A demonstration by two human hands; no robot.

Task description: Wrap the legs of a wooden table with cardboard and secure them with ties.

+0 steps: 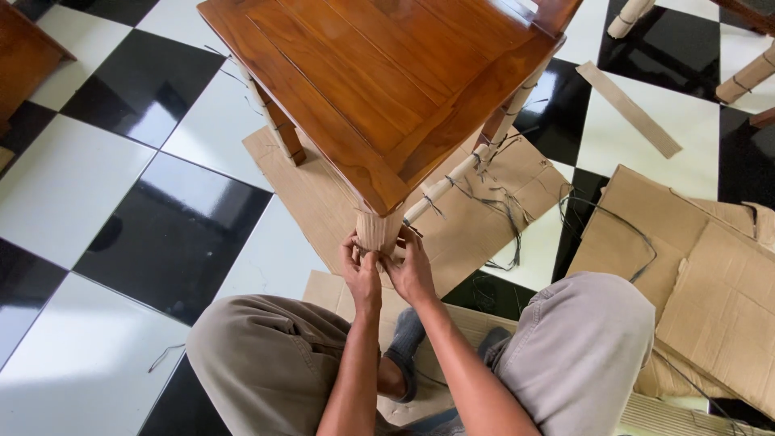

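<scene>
A brown polished wooden table point(379, 73) stands in front of me on flattened cardboard. Its nearest leg point(378, 228) is wrapped in brown paper or cardboard. My left hand point(360, 266) and my right hand point(412, 268) both press around the bottom of that wrapping, fingers closed on it. A crossbar point(472, 165) between the legs is wrapped too and tied with dark string. I sit on the floor with my knees on either side of my arms.
Black and white floor tiles surround the table. A cardboard sheet point(476, 218) under the table has loose black strings point(500, 206) on it. More cardboard pieces point(694, 266) lie at right, a cardboard strip point(630, 109) beyond them. Other wrapped furniture legs point(747, 77) show at top right.
</scene>
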